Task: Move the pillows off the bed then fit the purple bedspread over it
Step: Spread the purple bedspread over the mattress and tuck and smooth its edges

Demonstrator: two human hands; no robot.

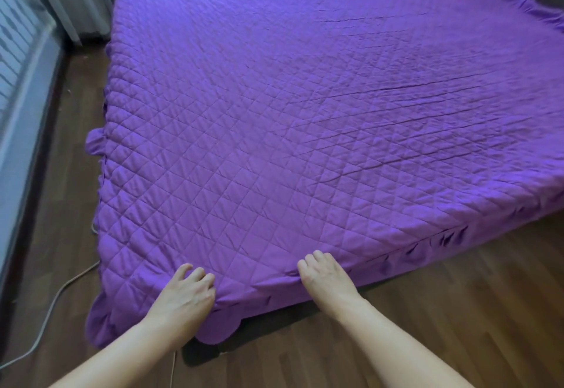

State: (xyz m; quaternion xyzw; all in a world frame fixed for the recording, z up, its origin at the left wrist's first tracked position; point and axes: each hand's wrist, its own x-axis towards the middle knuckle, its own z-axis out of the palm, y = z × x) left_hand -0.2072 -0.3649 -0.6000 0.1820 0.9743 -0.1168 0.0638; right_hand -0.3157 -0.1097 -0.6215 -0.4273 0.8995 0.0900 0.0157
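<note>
Left hand (186, 293) and right hand (326, 278) each pinch the purple bedspread (305, 113) at the bed's (210, 351) near corner. It covers the top, with no pillows showing. Fitting looks nearly done. Next, draw this corner down squarely.

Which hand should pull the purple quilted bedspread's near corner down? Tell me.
Left, probably: the left hand grips the purple quilted bedspread at that corner; the right hand holds farther along the edge.

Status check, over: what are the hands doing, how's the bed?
Left hand and right hand grip purple bedspread at near corner. Laid flat, lightly wrinkled. Nothing lying on it.
</note>
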